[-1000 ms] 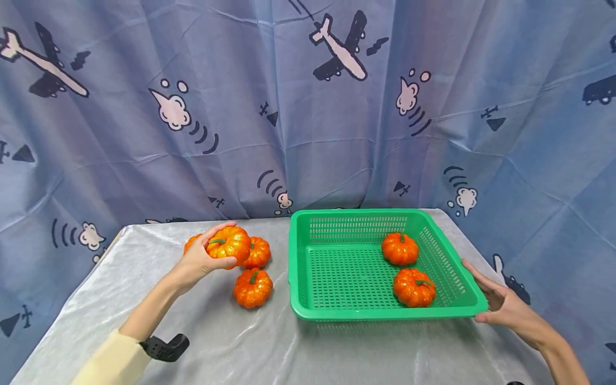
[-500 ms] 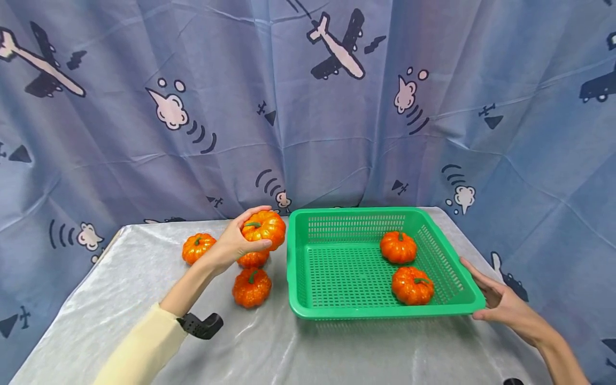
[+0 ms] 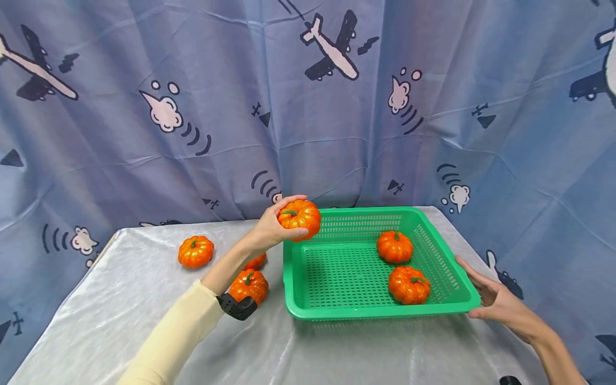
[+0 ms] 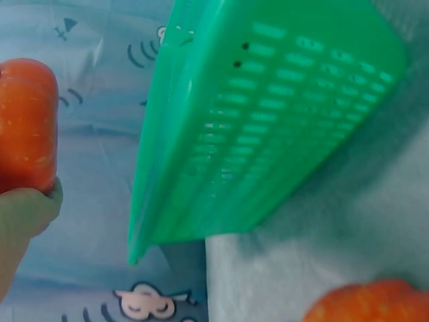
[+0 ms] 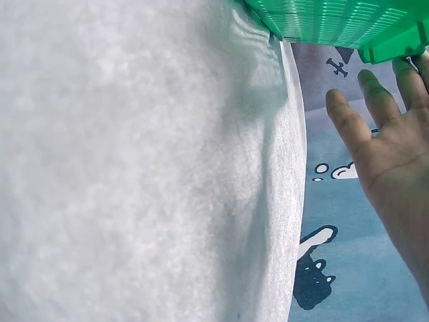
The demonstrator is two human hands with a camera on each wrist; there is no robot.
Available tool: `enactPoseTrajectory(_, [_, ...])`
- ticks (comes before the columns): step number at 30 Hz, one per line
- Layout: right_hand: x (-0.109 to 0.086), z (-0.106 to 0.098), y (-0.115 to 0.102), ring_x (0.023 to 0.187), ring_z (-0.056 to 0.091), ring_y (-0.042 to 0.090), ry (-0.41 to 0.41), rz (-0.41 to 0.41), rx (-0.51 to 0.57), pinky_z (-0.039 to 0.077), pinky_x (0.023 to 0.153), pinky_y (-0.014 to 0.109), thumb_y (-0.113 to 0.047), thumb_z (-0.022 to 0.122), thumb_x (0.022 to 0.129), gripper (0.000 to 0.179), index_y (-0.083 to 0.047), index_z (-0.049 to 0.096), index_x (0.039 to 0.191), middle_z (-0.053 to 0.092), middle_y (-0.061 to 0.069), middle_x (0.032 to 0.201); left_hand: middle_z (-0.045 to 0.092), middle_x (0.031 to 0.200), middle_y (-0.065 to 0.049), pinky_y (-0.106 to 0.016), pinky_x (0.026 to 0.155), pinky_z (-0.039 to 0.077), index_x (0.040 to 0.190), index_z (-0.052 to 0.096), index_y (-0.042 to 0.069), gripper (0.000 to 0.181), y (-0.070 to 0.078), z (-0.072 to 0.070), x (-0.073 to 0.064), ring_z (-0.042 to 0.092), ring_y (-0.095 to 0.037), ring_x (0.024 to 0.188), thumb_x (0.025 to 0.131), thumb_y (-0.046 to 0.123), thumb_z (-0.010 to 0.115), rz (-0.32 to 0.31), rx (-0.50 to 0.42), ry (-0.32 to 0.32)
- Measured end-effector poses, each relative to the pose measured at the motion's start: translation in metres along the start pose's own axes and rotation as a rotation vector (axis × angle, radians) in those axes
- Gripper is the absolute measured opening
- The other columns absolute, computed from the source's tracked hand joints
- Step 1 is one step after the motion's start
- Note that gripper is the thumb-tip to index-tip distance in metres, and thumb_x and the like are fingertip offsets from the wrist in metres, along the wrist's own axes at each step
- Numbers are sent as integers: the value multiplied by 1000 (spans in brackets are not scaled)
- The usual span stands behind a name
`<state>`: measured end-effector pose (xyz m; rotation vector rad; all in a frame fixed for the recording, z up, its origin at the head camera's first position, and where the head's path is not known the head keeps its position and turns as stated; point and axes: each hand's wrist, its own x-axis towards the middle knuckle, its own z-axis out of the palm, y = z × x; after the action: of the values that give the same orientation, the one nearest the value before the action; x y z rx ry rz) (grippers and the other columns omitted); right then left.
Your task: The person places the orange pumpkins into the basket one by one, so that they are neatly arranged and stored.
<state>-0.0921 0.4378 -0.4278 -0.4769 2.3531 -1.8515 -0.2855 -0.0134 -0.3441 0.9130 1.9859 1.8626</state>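
My left hand (image 3: 270, 227) grips a small orange pumpkin (image 3: 303, 218) with a green stem, fingers over its top and thumb underneath. That pumpkin is up in front of the back left corner of a green plastic basket (image 3: 375, 312). Two more pumpkins sit inside the basket toward its right, one behind (image 3: 394, 246) and one in front (image 3: 409, 285). At the basket's right side, my right hand (image 3: 505, 311) touches the rim, thumb by the front corner. The right wrist view shows its fingers (image 5: 347, 117) spread and fairly straight, the tips near the green rim.
Left of the basket, three pumpkins rest on the table: one at the far left (image 3: 195, 252), one mostly behind my left arm (image 3: 256, 262), one nearer (image 3: 248, 286). A pale cloth (image 3: 91, 315) covers the table. A blue printed curtain (image 3: 231, 96) hangs behind.
My left hand has carried the pumpkin rightward and slightly up, from over the table pumpkins to the basket's left rim. My right hand stays at the basket's right side.
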Motion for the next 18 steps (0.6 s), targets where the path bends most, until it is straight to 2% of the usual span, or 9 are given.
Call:
enactPoseTrajectory(8, [1, 0, 1, 119, 52, 2, -14, -1, 46, 53, 84, 28, 11, 61, 85, 94, -16, 3, 154, 31, -30, 143, 53, 125, -10, -34, 84, 52, 136, 50, 19, 63, 3, 21, 26, 55, -25, 104, 80, 3, 74, -14, 0, -23])
enactPoseTrajectory(18, [1, 1, 2, 118, 53, 4, -17, -22, 51, 53, 83, 28, 12, 61, 85, 95, -14, 3, 154, 32, -29, 144, 53, 125, -9, -33, 84, 52, 136, 50, 20, 62, 13, 48, 56, 54, -25, 105, 81, 4, 74, 15, -38, -39])
